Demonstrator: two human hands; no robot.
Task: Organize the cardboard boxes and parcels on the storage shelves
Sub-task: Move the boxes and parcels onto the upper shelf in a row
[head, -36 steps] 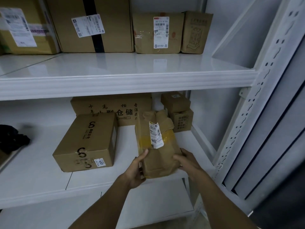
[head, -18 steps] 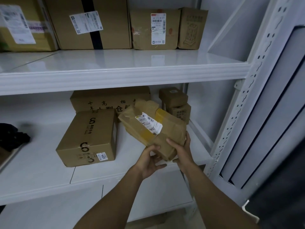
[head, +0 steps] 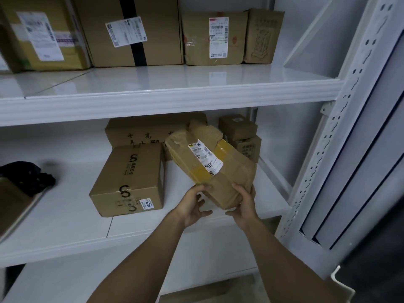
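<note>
Both hands hold one paper-wrapped parcel in the middle of the frame, lifted clear of the middle shelf and tilted so its far end leans up toward the upper left. The left hand cups the near lower corner from beneath, fingers curled onto the wrapping; the right hand clasps the near right edge, thumb over the top face. Gripping only the near end lets the label face upward toward the camera, which looks like a way to read it or to turn the parcel before setting it down; that is a judgement. The parcel is a crumpled brown bundle, its paper creased and torn at the far end, bound by a broad band of yellow tape with a white barcode label stuck across it. It seems soft-sided rather than rigid, so it would likely sag if held by one corner. Just left of it on the same shelf lies a flat printed carton with a small numbered sticker, and behind that a longer carton with dark characters. At the right rear two small boxes sit stacked. The bare strip of shelf between the printed carton and the small boxes looks like the natural spot for the parcel. The upper shelf carries a row of larger labelled cartons against the back.
</note>
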